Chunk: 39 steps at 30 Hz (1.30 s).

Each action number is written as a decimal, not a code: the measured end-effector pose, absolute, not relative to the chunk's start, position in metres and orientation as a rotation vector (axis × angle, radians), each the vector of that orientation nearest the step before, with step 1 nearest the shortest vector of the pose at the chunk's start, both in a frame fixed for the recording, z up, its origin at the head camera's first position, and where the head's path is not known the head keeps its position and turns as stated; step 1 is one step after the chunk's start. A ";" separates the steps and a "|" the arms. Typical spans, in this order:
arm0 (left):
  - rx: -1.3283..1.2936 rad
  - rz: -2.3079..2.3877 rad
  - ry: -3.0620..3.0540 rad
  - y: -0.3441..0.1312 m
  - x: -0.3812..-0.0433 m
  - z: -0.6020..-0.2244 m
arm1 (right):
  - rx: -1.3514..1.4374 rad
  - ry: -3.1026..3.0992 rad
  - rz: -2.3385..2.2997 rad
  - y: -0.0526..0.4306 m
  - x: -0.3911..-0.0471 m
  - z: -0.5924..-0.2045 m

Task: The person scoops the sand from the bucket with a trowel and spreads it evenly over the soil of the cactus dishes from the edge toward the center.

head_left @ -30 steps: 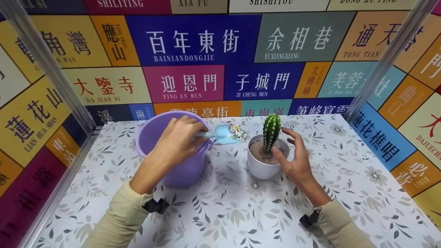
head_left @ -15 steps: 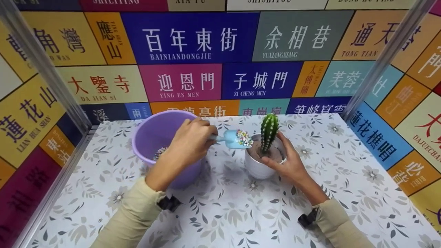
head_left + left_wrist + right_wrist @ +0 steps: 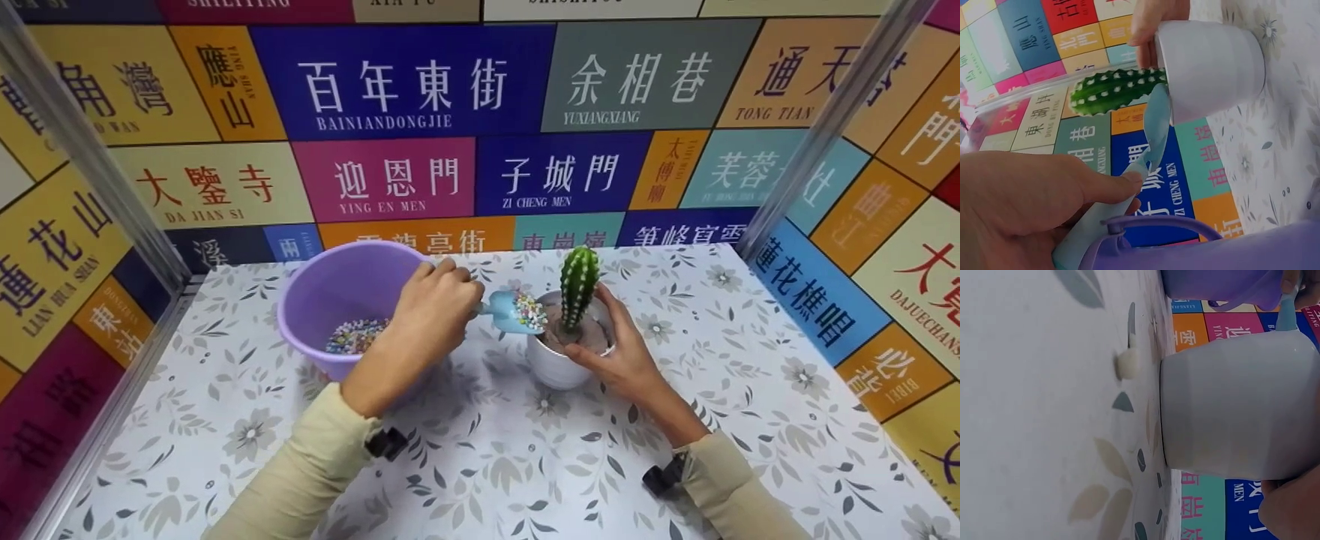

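My left hand (image 3: 424, 319) grips the handle of a light blue hand shovel (image 3: 511, 313), thumb along the handle in the left wrist view. Small multicoloured pebbles (image 3: 531, 309) lie at the front of its blade. The shovel's tip is right at the left rim of a white flowerpot (image 3: 559, 369), overlapping it in the head view. A green cactus (image 3: 577, 279) with white spots stands upright in the brown fill of the pot. My right hand (image 3: 626, 356) holds the pot at its right side, thumb by the front rim, fingers behind.
A purple bucket (image 3: 311, 289) stands left of the pot, with more pebbles (image 3: 354, 336) at its bottom and my left forearm crossing its front. A small pale round bead (image 3: 1127, 364) lies on the flower-patterned tabletop (image 3: 540, 465). Sign-printed walls (image 3: 630, 75) rise behind and at both sides.
My left hand has carried the loaded shovel rightward from over the bucket to the pot's rim. My right hand, apart and spread at first, has come round the pot's side.
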<state>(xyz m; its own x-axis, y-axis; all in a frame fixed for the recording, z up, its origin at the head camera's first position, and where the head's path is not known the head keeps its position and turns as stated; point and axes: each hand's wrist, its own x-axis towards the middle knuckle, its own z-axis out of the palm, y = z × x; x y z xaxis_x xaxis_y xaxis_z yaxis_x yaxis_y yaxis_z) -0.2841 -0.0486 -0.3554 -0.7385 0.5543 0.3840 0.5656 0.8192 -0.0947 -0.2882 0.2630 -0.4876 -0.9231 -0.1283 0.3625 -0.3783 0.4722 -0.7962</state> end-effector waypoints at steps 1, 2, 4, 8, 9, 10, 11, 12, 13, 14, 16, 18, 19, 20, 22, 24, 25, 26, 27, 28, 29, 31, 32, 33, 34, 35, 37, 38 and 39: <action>-0.829 -0.027 -2.602 -0.048 -0.284 -0.356 | 0.446 -2.465 1.437 0.263 -0.288 -0.487; -0.818 -0.011 -2.594 -0.047 -0.284 -0.357 | 0.456 -2.461 1.449 0.262 -0.288 -0.487; -0.793 0.023 -2.568 -0.046 -0.284 -0.357 | 0.478 -2.452 1.477 0.262 -0.288 -0.486; -0.749 0.092 -2.500 -0.043 -0.284 -0.359 | 0.503 -2.458 1.542 0.262 -0.288 -0.485; -0.743 0.103 -2.490 -0.043 -0.284 -0.359 | 0.503 -2.464 1.549 0.263 -0.288 -0.485; -0.739 0.110 -2.484 -0.042 -0.283 -0.359 | 0.500 -2.473 1.553 0.263 -0.288 -0.485; -0.736 0.116 -2.484 -0.042 -0.283 -0.359 | 0.497 -2.483 1.554 0.263 -0.288 -0.484; -0.734 0.121 -2.485 -0.042 -0.282 -0.359 | 0.492 -2.492 1.553 0.263 -0.287 -0.484; -0.730 0.124 -2.488 -0.041 -0.282 -0.359 | 0.486 -2.501 1.551 0.263 -0.287 -0.483; -0.726 0.128 -2.490 -0.041 -0.282 -0.359 | 0.482 -2.510 1.546 0.264 -0.287 -0.483; -0.713 0.141 -2.489 -0.040 -0.282 -0.359 | 0.477 -2.527 1.541 0.264 -0.286 -0.482; -0.698 0.155 -2.473 -0.038 -0.282 -0.359 | 0.475 -2.539 1.539 0.264 -0.286 -0.480; -0.690 0.160 -2.462 -0.038 -0.283 -0.360 | 0.474 -2.544 1.539 0.264 -0.285 -0.480; -0.682 0.164 -2.449 -0.037 -0.283 -0.361 | 0.473 -2.548 1.542 0.264 -0.285 -0.479; -0.661 0.172 -2.432 -0.035 -0.284 -0.362 | 0.469 -2.558 1.542 0.264 -0.285 -0.479; -0.641 0.180 -2.429 -0.034 -0.284 -0.363 | 0.461 -2.561 1.546 0.264 -0.285 -0.479; -0.633 0.180 -2.423 -0.033 -0.285 -0.363 | 0.457 -2.562 1.547 0.264 -0.284 -0.479; -0.624 0.181 -2.419 -0.033 -0.285 -0.364 | 0.454 -2.561 1.549 0.264 -0.284 -0.479; -0.616 0.184 -2.415 -0.032 -0.284 -0.364 | 0.453 -2.559 1.553 0.263 -0.284 -0.479; -0.611 0.185 -2.407 -0.032 -0.284 -0.364 | 0.449 -2.556 1.559 0.263 -0.284 -0.479; -0.606 0.185 -2.396 -0.032 -0.283 -0.365 | 0.449 -2.555 1.562 0.263 -0.284 -0.479; -0.596 0.188 -2.372 -0.032 -0.282 -0.366 | 0.448 -2.554 1.560 0.263 -0.285 -0.479; -0.593 0.192 -2.360 -0.032 -0.281 -0.366 | 0.449 -2.553 1.558 0.264 -0.285 -0.479; -0.590 0.196 -2.350 -0.032 -0.280 -0.366 | 0.448 -2.554 1.555 0.264 -0.285 -0.479; -0.588 0.200 -2.342 -0.032 -0.279 -0.366 | 0.444 -2.555 1.551 0.264 -0.285 -0.479; -0.587 0.204 -2.337 -0.032 -0.279 -0.367 | 0.443 -2.556 1.549 0.264 -0.285 -0.479; -0.587 0.212 -2.337 -0.032 -0.278 -0.367 | 0.440 -2.557 1.549 0.264 -0.285 -0.479; -0.587 0.214 -2.335 -0.031 -0.278 -0.367 | 0.439 -2.556 1.550 0.264 -0.285 -0.479; -0.586 0.217 -2.325 -0.031 -0.278 -0.368 | 0.439 -2.553 1.554 0.264 -0.285 -0.480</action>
<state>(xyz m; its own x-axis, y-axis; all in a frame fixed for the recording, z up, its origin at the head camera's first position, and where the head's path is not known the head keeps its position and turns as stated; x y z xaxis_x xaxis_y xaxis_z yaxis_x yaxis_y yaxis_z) -0.2783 -0.0312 -0.3678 -0.6390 0.4699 0.6089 0.3494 0.8826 -0.3145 -0.2853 0.2644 -0.4797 -0.9507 -0.1826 0.2507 -0.3065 0.4306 -0.8489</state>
